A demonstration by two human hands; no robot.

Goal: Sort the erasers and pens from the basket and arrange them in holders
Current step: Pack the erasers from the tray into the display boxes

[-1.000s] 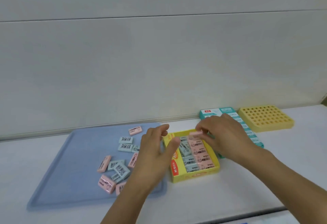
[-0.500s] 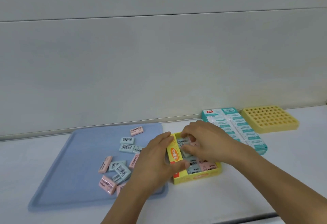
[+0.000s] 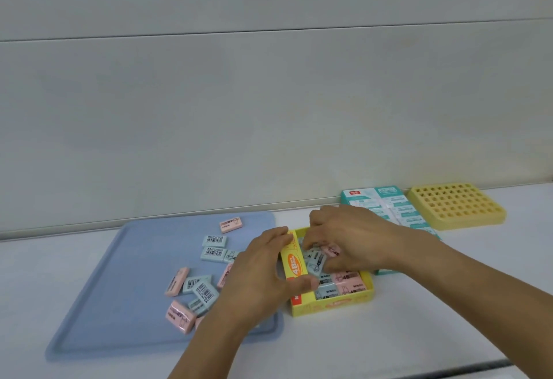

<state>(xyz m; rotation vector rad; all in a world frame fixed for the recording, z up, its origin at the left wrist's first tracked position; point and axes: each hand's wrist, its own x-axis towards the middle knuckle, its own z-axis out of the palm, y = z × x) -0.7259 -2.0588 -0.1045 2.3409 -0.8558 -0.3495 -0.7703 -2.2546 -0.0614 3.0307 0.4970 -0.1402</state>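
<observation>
A yellow eraser box (image 3: 335, 305) stands on the white table, partly filled with pink and pale blue erasers. My left hand (image 3: 260, 271) grips the box's left wall, thumb at its near corner. My right hand (image 3: 350, 238) reaches into the box's far half, its curled fingers on a pink eraser (image 3: 330, 250) among the erasers there. Several loose pink and blue erasers (image 3: 206, 290) lie scattered on the blue tray (image 3: 119, 289) to the left.
A teal and white eraser box (image 3: 389, 202) lies behind my right hand. A yellow holder with many holes (image 3: 454, 206) stands at the far right by the wall. The table's front edge runs along the bottom right.
My right hand came down from above the box's far edge into the box with the pink eraser. My left hand closed on the box's left wall.
</observation>
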